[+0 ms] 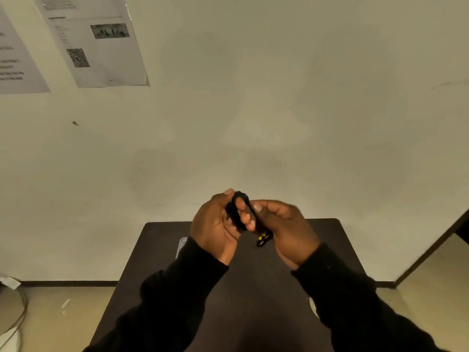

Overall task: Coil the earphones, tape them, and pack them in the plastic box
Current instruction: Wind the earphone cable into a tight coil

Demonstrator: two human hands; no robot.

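A coil of black earphones point(238, 207) is held up above the dark table point(253, 288), between both hands. My left hand point(215, 224) grips the coil, with fingers curled through its loop. My right hand point(284, 224) pinches the coil's right side with thumb and fingers. A black end piece with yellow marks point(262, 238) hangs below my right hand. A corner of the clear plastic box point(181, 246) shows on the table just left of my left wrist; my left forearm hides the remainder. No tape can be made out.
The small dark table stands against a pale wall with papers point(96, 41) taped at the upper left. A pale object point(313, 307) peeks out beside my right sleeve. A cable point(17, 316) lies on the floor at the left.
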